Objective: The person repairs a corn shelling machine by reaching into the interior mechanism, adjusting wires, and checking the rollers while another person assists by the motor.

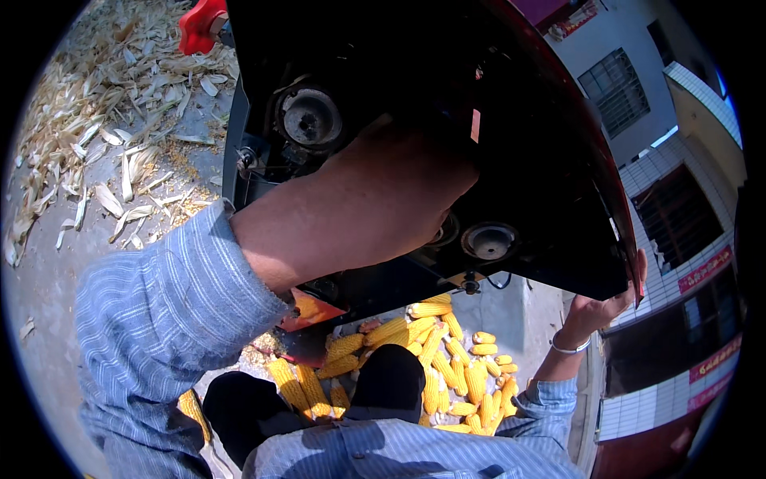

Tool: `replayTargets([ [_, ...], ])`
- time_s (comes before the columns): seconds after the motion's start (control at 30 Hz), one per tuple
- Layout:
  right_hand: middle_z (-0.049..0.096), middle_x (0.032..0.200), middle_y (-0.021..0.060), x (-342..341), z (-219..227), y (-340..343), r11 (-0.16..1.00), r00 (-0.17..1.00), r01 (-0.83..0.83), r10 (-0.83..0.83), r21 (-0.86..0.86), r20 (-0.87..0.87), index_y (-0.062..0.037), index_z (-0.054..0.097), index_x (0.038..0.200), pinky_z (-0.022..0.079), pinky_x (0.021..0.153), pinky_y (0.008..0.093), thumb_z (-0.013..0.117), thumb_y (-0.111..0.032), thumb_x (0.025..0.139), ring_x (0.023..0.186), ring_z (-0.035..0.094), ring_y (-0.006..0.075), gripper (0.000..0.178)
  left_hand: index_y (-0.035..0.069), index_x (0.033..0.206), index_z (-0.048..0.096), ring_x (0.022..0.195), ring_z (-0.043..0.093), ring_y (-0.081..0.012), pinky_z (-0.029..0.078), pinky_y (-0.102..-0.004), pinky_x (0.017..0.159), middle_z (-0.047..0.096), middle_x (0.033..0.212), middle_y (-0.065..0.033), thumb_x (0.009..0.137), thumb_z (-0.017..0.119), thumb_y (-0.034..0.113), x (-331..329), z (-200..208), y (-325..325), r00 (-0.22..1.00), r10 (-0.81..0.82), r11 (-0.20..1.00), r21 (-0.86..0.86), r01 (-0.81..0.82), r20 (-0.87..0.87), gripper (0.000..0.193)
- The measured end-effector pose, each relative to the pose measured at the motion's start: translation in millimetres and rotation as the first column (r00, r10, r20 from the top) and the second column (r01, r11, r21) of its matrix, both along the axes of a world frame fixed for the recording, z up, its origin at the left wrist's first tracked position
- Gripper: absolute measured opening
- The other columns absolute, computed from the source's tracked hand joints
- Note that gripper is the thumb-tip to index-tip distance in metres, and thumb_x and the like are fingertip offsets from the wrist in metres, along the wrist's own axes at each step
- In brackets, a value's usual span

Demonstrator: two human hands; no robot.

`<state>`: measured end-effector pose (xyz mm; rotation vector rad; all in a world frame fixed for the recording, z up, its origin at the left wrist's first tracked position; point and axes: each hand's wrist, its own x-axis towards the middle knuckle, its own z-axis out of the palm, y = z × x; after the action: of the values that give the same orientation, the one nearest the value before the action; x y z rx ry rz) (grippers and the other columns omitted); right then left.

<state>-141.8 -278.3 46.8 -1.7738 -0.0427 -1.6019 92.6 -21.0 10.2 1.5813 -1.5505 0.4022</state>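
Observation:
My left hand (363, 191) reaches deep into the dark inside of a machine, the back of the hand up. Its fingers vanish in black shadow, so what they touch or hold is hidden. With my right hand (594, 311) I grip the lower corner of the machine's raised lid (570, 275), black inside with a dark red outer edge. Two round metal parts show within: one roller end (309, 117) at the upper left of my left hand, another (489, 241) to its right.
Yellow corn cobs (459, 363) lie heaped on the ground by my knees. Dry husks (120, 96) and loose kernels cover the concrete at the left. A red knob (199, 28) sticks out at the machine's far left. A building with a barred window (614, 92) stands at the right.

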Motion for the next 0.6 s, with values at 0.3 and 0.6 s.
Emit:
replayTargets([
  [0.3, 0.048, 0.120, 0.0147, 21, -11, 2, 0.837, 0.919, 0.232, -0.356, -0.496, -0.170, -0.0040, 0.048, 0.117, 0.033, 0.099, 0.0406, 0.047, -0.035, 0.088, 0.116, 0.042, 0.0293, 0.042, 0.002, 0.075, 0.061, 0.068, 0.063, -0.0237, 0.051, -0.0310, 0.063, 0.061, 0.071, -0.0118, 0.071, 0.059, 0.007, -16, -7, 1, 0.997, 0.075, 0.993, -0.092, -0.073, 0.019, 0.007],
  [0.6, 0.054, 0.111, 0.0101, -6, -29, -33, 0.973, 0.986, 0.021, -0.058, -0.228, -0.155, -0.0025, 0.051, 0.113, 0.038, 0.091, 0.0356, 0.051, -0.026, 0.087, 0.105, 0.049, 0.0243, 0.036, 0.010, 0.065, 0.063, 0.069, 0.063, -0.0180, 0.050, -0.0282, 0.060, 0.063, 0.067, -0.0029, 0.069, 0.062, 0.011, 16, -1, -6, 0.824, 0.265, 0.961, -0.202, -0.186, 0.500, 0.004],
])
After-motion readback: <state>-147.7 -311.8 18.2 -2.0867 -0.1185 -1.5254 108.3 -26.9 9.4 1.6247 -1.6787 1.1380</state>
